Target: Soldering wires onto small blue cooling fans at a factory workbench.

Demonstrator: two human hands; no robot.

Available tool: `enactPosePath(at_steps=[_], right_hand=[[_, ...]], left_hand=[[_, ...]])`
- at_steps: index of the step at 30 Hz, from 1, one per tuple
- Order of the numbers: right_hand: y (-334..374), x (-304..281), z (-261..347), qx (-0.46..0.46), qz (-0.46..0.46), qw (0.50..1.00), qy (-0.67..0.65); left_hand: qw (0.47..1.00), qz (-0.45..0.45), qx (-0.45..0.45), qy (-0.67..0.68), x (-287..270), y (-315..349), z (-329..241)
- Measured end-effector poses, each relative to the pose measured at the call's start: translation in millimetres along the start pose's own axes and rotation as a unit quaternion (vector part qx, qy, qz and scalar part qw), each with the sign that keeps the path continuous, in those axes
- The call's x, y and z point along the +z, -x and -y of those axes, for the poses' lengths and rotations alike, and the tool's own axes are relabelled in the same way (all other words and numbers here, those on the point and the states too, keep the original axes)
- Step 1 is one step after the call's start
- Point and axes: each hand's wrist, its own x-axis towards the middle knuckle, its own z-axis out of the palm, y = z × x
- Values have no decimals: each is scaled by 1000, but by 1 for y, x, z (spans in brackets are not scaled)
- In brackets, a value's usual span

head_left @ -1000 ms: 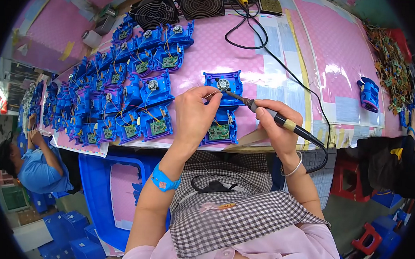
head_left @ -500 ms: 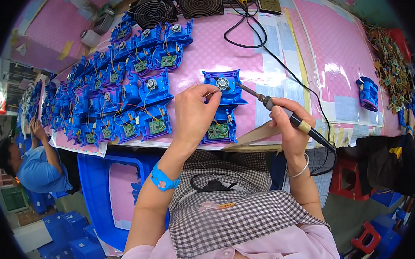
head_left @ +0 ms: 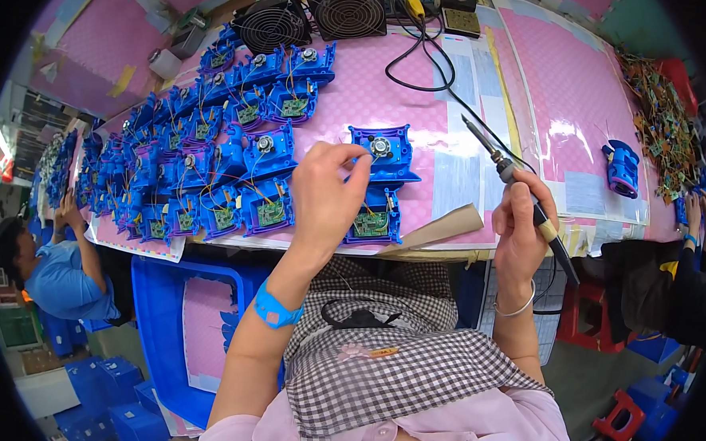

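My right hand [head_left: 522, 229] is closed round a soldering iron [head_left: 485, 139], whose tip points up and to the left, clear of every part. My left hand [head_left: 329, 191] is pinched at the left side of a blue plastic housing [head_left: 403, 174]; whatever thin thing its fingertips may hold is too small to make out. Inside that housing sits a round speaker [head_left: 380, 147]. Just below it, nearer me, a second blue housing part carries a green circuit board [head_left: 371, 223].
Rows of similar blue housings [head_left: 264, 156] with boards and wires fill the left of the bench. Two black fans [head_left: 348, 11] stand at the back. A cardboard strip [head_left: 444, 229] lies by the front edge. One blue unit [head_left: 621, 169] and a component pile [head_left: 662, 117] are at right.
The soldering iron has lifted off the right side of the speaker housing and swung up to the right with my right hand. My left hand stays pinched by the housing.
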Motion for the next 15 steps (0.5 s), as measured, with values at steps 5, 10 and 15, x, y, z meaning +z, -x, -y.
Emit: enactPosePath(at_steps=[5,10,15], right_hand=[[4,3,3,-30,10,999,-27],[0,0,7,-55,9,996,-66],[2,12,15,-81,-31,990,-113]], left_hand=[[992,-10,107,-66,-27,23,-26],[956,187,77,-211,33,19,-24],[956,187,86,-211,7,19,-21]])
